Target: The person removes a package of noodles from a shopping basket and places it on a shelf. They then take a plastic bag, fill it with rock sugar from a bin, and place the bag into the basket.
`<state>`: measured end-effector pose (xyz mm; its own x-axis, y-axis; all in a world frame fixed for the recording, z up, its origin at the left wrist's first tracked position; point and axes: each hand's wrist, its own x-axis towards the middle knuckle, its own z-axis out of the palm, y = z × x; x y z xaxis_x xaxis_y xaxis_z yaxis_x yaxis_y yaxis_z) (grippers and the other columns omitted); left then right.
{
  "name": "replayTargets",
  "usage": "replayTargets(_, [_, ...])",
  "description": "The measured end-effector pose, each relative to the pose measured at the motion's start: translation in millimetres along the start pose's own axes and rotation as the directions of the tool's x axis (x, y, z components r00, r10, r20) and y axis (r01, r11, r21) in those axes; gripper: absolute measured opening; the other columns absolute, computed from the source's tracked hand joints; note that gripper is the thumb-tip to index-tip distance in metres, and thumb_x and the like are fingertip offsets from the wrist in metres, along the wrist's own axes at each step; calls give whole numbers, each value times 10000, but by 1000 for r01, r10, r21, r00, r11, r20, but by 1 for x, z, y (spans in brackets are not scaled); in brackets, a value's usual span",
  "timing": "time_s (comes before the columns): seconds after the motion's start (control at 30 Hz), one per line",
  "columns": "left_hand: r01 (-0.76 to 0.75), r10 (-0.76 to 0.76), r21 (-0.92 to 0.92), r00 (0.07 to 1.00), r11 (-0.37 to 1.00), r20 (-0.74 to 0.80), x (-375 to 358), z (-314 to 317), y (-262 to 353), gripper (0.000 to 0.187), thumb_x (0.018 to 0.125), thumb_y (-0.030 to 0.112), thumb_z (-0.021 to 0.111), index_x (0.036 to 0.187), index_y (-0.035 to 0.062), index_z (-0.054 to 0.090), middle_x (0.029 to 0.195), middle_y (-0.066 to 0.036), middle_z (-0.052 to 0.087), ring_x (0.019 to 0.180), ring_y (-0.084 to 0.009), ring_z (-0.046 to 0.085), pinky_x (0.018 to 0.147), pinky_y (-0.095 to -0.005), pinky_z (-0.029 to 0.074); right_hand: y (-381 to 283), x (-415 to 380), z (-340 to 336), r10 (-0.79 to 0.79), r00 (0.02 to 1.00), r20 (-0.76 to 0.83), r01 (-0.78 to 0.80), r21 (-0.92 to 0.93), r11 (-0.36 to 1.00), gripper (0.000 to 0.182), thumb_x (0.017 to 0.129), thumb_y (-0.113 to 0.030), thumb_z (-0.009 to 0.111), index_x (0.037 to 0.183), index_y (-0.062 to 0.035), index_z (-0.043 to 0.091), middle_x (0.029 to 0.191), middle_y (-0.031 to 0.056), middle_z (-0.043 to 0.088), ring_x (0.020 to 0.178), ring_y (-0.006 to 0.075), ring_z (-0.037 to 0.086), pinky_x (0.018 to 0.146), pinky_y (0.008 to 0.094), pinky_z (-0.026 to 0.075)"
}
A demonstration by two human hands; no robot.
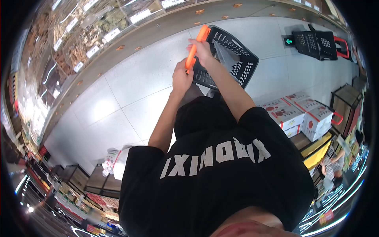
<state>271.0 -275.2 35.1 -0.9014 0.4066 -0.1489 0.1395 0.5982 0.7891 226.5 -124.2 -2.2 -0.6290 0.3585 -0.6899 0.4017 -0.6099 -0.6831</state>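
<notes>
Both my hands are on the orange handle of a black shopping basket. Lower on the handle, my left hand has its fingers wrapped round it. My right hand grips it further up, close to the basket's rim. The basket has rows of holes in its walls. Inside it lies a clear plastic bag; what the bag holds, if anything, I cannot make out.
Bins of dried goods line the upper left. Another black basket with a red handle stands at the upper right. White cartons are stacked at the right. A person is at the lower right.
</notes>
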Motion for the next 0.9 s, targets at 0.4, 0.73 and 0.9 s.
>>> replayTargets(0.4, [290, -256, 59, 910, 955, -326, -165, -5, 8, 267, 954, 117, 584, 1192, 7, 632, 1139, -196, 652, 992, -313, 671, 823, -417, 535, 127, -150, -54, 140, 955, 260, -13, -437, 899, 179, 897, -149, 592, 812, 8, 573, 589, 61, 547, 462, 168, 551, 452, 339, 454])
replayTargets(0.73, [77, -41, 557, 996, 827, -76, -199, 34, 14, 547, 775, 4, 662, 1311, 101, 609, 1501, -188, 406, 1419, -351, 358, 1080, -476, 386, 172, -187, -115, 390, 715, 580, 183, -693, 697, 184, 925, -136, 534, 884, 36, 581, 608, 86, 578, 505, 182, 594, 464, 337, 449])
replayTargets(0.9, [195, -128, 564, 979, 802, -157, -242, 41, -3, 413, 735, 62, 733, 1143, 86, 675, 1531, -173, 385, 1468, -371, 276, 1161, -515, 278, 197, -198, -136, 386, 657, 647, 465, -751, 468, 331, 831, -184, 621, 973, 115, 635, 746, 235, 659, 720, 339, 684, 655, 436, 511])
